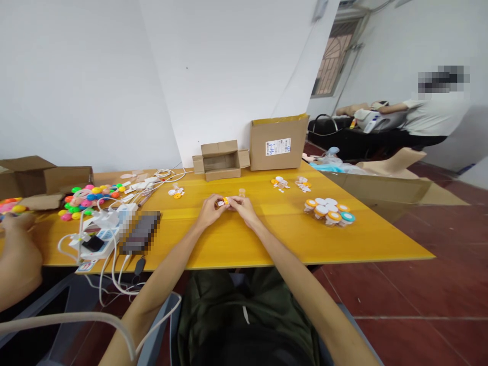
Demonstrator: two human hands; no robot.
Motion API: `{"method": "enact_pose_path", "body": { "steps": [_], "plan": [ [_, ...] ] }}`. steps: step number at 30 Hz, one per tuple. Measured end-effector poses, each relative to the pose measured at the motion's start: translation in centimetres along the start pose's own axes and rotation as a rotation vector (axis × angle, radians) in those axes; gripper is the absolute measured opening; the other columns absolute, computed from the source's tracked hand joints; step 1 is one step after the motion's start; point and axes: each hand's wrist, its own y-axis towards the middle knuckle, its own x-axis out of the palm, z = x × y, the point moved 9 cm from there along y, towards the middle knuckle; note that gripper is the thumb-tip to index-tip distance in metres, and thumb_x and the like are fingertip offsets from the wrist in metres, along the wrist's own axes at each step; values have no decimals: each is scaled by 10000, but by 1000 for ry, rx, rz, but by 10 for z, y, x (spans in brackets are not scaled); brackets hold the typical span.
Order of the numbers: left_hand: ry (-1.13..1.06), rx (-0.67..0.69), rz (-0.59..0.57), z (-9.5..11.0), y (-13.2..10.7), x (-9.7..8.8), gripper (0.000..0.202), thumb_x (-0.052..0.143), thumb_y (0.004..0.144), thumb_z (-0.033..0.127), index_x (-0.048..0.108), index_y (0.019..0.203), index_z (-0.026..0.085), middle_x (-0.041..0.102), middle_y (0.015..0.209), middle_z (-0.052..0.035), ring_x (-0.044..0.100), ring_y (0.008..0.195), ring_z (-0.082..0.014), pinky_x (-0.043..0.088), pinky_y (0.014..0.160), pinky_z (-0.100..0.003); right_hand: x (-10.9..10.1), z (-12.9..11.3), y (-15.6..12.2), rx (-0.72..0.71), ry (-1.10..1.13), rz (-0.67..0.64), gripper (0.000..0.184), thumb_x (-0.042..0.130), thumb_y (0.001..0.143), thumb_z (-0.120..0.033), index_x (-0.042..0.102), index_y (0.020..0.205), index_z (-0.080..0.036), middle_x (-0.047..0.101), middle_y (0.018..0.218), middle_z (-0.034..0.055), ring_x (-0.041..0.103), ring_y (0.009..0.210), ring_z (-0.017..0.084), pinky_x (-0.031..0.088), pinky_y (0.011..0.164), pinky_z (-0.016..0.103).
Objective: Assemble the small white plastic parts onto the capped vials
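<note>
My left hand (210, 211) and my right hand (243, 209) meet over the middle of the yellow table (244, 244). Between their fingertips is a small orange lid (225, 201), with a white part showing at its left. Both hands are closed on it. A small clear cup (242, 192) stands just behind my right hand. To the right is a cluster of small clear jars (331, 211) with orange, white and teal lids. Small white and orange parts (176, 191) lie left of my hands, and more loose parts (280, 183) lie at the back right.
An open cardboard box (221, 162) and a taller closed carton (279, 145) stand at the back. On the left are colourful balls (91, 198), a power strip (102, 239) with white cables, and a phone (141, 231). Another person's arm (19, 254) reaches in there; a person (430, 114) sits far right.
</note>
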Motion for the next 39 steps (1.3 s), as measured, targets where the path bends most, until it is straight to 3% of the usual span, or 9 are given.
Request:
{"method": "enact_pose_path", "body": {
  "steps": [13,24,39],
  "plan": [
    [-27,-34,-27,-2,1,1,246,642,845,426,713,846,191,716,804,-29,633,708,-166,525,657,-279,-2,2,1,-3,3,20,374,797,590,-542,775,757,-208,746,771,39,682,804,210,575,807,362],
    [5,19,5,5,0,-2,140,716,781,292,697,891,208,685,846,-25,631,770,-168,528,710,-288,-2,2,0,12,17,8,360,826,579,-516,775,757,-207,758,810,52,695,828,233,585,824,393],
    [22,5,-13,4,1,-2,163,700,803,342,711,883,200,692,814,-23,617,726,-160,505,668,-269,-2,3,2,8,26,-9,319,825,592,-469,770,761,-203,749,789,40,691,832,222,579,832,380]
  ]
}}
